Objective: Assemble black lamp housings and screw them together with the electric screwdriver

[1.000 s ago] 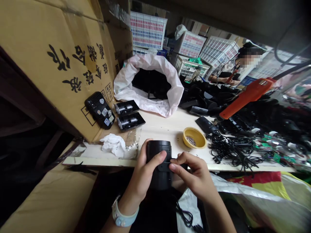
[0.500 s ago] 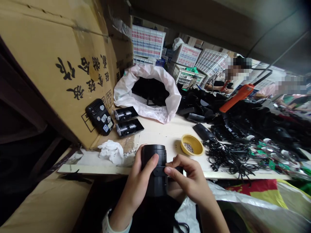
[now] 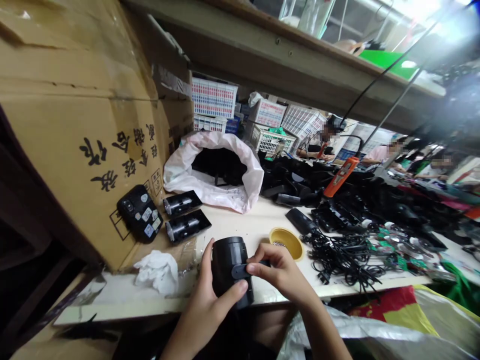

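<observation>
My left hand (image 3: pixel 212 295) is wrapped round a black cylindrical plastic housing (image 3: pixel 228 252), its thumb lying across the lower side. The housing is held over the table's front edge, round end up and slightly tilted. Thumb and forefinger of my right hand (image 3: pixel 275 270) pinch a small black oblong piece (image 3: pixel 239 271) against the housing's side. Whether that piece is fixed to the housing I cannot tell. A yellow bowl (image 3: pixel 294 246) with small metal screws stands just beyond my right hand.
At left, a large cardboard box (image 3: pixel 56 150) stands beside a phone in a stickered case (image 3: pixel 140 212), two black panels (image 3: pixel 187 227) and crumpled tissue (image 3: pixel 157 272). A white sack (image 3: pixel 249 187) holds black parts. Cables (image 3: pixel 345 255) lie right; an orange electric screwdriver (image 3: pixel 341 176) hangs above. Co-workers sit beyond.
The view has tilted up, showing more of the shelf. My left thumb has moved from above the oblong piece to below it, and the housing has turned slightly. My right hand still pinches the piece.
</observation>
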`<act>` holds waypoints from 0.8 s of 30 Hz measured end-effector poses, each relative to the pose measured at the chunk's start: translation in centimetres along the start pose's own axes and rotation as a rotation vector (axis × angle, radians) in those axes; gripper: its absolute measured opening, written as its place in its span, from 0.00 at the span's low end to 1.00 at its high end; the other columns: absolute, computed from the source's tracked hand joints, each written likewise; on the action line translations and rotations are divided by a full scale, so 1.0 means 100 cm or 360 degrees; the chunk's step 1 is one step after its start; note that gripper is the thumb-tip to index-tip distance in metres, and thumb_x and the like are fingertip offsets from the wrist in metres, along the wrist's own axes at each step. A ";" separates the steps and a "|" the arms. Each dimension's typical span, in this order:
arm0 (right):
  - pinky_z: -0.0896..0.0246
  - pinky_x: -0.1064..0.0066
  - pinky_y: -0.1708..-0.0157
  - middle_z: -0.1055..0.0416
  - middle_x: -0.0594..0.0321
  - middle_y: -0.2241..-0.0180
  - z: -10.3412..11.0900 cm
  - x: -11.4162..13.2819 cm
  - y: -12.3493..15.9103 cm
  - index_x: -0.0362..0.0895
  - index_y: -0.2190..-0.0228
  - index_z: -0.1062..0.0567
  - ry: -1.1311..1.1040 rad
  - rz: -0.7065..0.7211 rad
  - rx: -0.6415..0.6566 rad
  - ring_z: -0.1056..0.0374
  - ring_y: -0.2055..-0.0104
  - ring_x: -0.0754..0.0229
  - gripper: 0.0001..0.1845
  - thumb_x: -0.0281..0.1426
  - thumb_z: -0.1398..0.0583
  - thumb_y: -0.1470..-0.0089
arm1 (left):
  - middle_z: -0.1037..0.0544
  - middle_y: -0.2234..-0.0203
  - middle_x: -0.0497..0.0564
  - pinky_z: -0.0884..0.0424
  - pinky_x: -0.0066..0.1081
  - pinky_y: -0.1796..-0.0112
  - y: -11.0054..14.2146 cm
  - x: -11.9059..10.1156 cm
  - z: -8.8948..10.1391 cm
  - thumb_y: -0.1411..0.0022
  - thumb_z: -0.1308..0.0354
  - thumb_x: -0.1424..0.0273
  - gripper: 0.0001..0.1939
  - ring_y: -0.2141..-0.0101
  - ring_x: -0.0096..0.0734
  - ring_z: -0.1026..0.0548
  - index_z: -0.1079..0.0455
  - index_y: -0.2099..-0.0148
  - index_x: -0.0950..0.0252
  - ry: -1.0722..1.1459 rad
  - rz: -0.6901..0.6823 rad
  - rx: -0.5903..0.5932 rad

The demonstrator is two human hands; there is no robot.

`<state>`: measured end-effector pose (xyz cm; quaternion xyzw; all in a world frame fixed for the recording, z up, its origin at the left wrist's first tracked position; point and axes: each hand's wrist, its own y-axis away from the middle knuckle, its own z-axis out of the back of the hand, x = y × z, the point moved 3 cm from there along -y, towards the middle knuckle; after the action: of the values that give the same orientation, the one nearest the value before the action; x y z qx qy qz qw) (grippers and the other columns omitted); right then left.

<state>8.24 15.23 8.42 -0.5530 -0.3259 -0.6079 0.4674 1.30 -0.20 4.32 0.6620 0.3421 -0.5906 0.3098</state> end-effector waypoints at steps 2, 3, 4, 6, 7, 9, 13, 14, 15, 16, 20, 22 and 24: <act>0.42 0.71 0.67 0.25 0.66 0.77 0.005 -0.006 -0.009 0.42 0.80 0.27 -0.0045 -0.0007 0.0017 0.34 0.72 0.64 0.14 0.35 0.29 0.58 | 0.36 0.39 0.60 0.43 0.51 0.40 -0.012 0.004 -0.001 0.51 0.33 0.55 0.50 0.39 0.54 0.38 0.53 0.32 0.57 0.0047 0.0054 0.0011; 0.42 0.71 0.68 0.25 0.66 0.77 0.007 -0.010 -0.014 0.42 0.80 0.26 -0.0055 -0.0011 0.0018 0.34 0.73 0.64 0.15 0.37 0.29 0.59 | 0.31 0.43 0.62 0.39 0.52 0.43 -0.017 0.006 -0.002 0.52 0.32 0.55 0.50 0.43 0.57 0.33 0.51 0.33 0.57 0.0057 0.0082 0.0021; 0.42 0.72 0.69 0.26 0.66 0.78 0.008 -0.014 -0.018 0.42 0.81 0.26 -0.0059 -0.0016 0.0018 0.34 0.73 0.64 0.16 0.38 0.28 0.59 | 0.28 0.47 0.62 0.36 0.52 0.45 -0.023 0.008 -0.002 0.53 0.32 0.54 0.49 0.46 0.58 0.29 0.50 0.33 0.58 0.0038 0.0096 0.0022; 0.42 0.72 0.71 0.26 0.65 0.79 0.009 -0.022 -0.026 0.42 0.81 0.26 -0.0082 -0.0038 0.0030 0.35 0.75 0.64 0.18 0.41 0.28 0.61 | 0.26 0.49 0.64 0.35 0.53 0.47 -0.033 0.013 0.000 0.54 0.32 0.54 0.48 0.48 0.61 0.28 0.46 0.35 0.60 -0.0074 0.0079 -0.0021; 0.42 0.72 0.72 0.27 0.65 0.79 0.009 -0.026 -0.029 0.42 0.81 0.27 -0.0098 -0.0052 0.0040 0.35 0.76 0.65 0.20 0.43 0.28 0.62 | 0.26 0.49 0.64 0.36 0.55 0.47 -0.037 0.016 0.001 0.55 0.32 0.54 0.47 0.47 0.62 0.29 0.45 0.36 0.61 -0.0146 0.0069 -0.0062; 0.42 0.72 0.74 0.28 0.66 0.80 0.009 -0.032 -0.035 0.41 0.82 0.27 -0.0133 -0.0081 0.0059 0.36 0.78 0.66 0.22 0.46 0.28 0.64 | 0.26 0.49 0.64 0.39 0.57 0.45 -0.043 0.023 0.003 0.55 0.32 0.54 0.45 0.45 0.65 0.31 0.42 0.37 0.61 -0.0297 0.0060 -0.0158; 0.45 0.74 0.76 0.29 0.67 0.81 0.010 -0.039 -0.043 0.41 0.82 0.29 -0.0171 -0.0116 0.0075 0.39 0.79 0.68 0.25 0.48 0.28 0.65 | 0.30 0.45 0.65 0.45 0.56 0.41 -0.048 0.031 0.001 0.53 0.34 0.52 0.42 0.40 0.64 0.37 0.40 0.39 0.62 -0.0464 -0.0033 -0.0291; 0.46 0.75 0.77 0.30 0.67 0.81 0.011 -0.040 -0.044 0.41 0.82 0.29 -0.0170 -0.0122 0.0076 0.40 0.79 0.68 0.25 0.48 0.28 0.65 | 0.32 0.43 0.65 0.45 0.55 0.41 -0.049 0.032 -0.002 0.52 0.35 0.52 0.42 0.40 0.62 0.38 0.41 0.38 0.62 -0.0447 -0.0080 -0.0281; 0.47 0.75 0.78 0.32 0.68 0.82 0.011 -0.041 -0.045 0.41 0.82 0.29 -0.0162 -0.0126 0.0076 0.41 0.80 0.69 0.26 0.49 0.28 0.64 | 0.35 0.41 0.65 0.45 0.54 0.41 -0.050 0.033 -0.005 0.50 0.36 0.53 0.42 0.39 0.60 0.39 0.44 0.37 0.62 -0.0410 -0.0140 -0.0260; 0.48 0.75 0.78 0.33 0.69 0.83 0.012 -0.043 -0.046 0.41 0.81 0.30 -0.0149 -0.0131 0.0077 0.43 0.80 0.69 0.26 0.50 0.29 0.64 | 0.37 0.40 0.64 0.45 0.53 0.40 -0.051 0.032 -0.008 0.48 0.37 0.53 0.42 0.39 0.57 0.39 0.47 0.35 0.61 -0.0366 -0.0214 -0.0236; 0.47 0.74 0.78 0.34 0.69 0.82 0.012 -0.042 -0.046 0.41 0.81 0.30 -0.0012 -0.0117 0.0074 0.43 0.79 0.68 0.27 0.53 0.32 0.60 | 0.41 0.37 0.59 0.51 0.52 0.38 -0.051 0.029 -0.017 0.41 0.41 0.56 0.21 0.36 0.50 0.45 0.33 0.48 0.57 -0.0433 -0.0419 -0.0202; 0.43 0.73 0.74 0.31 0.66 0.79 0.015 -0.035 -0.044 0.41 0.79 0.27 0.0140 -0.0074 0.0072 0.38 0.77 0.66 0.24 0.50 0.33 0.56 | 0.43 0.36 0.56 0.54 0.54 0.37 -0.050 0.028 -0.017 0.41 0.41 0.56 0.13 0.36 0.52 0.46 0.27 0.58 0.57 -0.0484 -0.0395 -0.0192; 0.39 0.71 0.67 0.27 0.63 0.73 0.025 -0.024 -0.041 0.42 0.75 0.23 0.0374 -0.0013 0.0036 0.33 0.69 0.62 0.16 0.43 0.34 0.50 | 0.43 0.36 0.52 0.53 0.56 0.38 -0.049 0.029 -0.016 0.42 0.41 0.55 0.12 0.36 0.54 0.44 0.26 0.61 0.55 -0.0438 -0.0358 -0.0179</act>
<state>5.26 19.47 6.99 -0.4712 -0.2778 -0.6668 0.5062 -1.61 4.21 1.63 0.5141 0.4008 -0.6864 0.3224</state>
